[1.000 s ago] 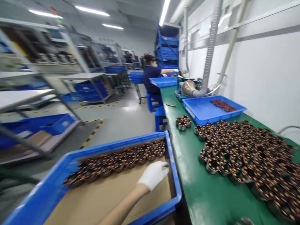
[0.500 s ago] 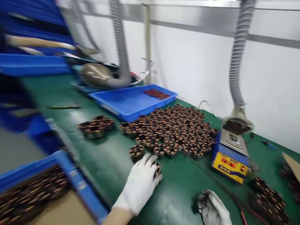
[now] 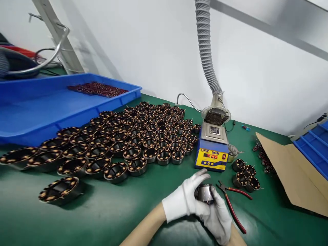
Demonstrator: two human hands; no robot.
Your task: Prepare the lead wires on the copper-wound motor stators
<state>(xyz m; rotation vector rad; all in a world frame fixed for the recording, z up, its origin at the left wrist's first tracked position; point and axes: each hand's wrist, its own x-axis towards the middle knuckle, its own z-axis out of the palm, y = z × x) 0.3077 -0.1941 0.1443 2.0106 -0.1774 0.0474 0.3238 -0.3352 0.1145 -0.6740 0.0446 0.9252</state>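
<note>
The L hand (image 3: pixel 186 199), in white glove, is holding a metal ring part (image 3: pixel 204 193) together w/ the R hand (image 3: pixel 218 216), which is also wearing a white glove. The L fingers are curving around one side of it and the R fingers are closing on the other side, so the ring part is sitting btwn both hands, over the green bench (image 3: pixel 110 215). Just to the right, the pliers w/ red handles (image 3: pixel 224 188) are lying w/ their handles spread.

Behind the hands, a blue-yellow device (image 3: pixel 210 160) is showing red digits, and the hood (image 3: pixel 216 116) of a grey hose (image 3: pixel 205 44) is hanging above its back part. To the left of the device, many similar rings (image 3: pixel 150 143) are standing close together; one single ring (image 3: pixel 73 191) is standing apart, nearer to the camera. Four more rings (image 3: pixel 240 181) are standing to the right of the device, btwn it & a bent cardboard (image 3: pixel 287 171). At far left, a blue tray (image 3: pixel 61 121) is holding small dark-red pcs (image 3: pixel 99 89).
</note>
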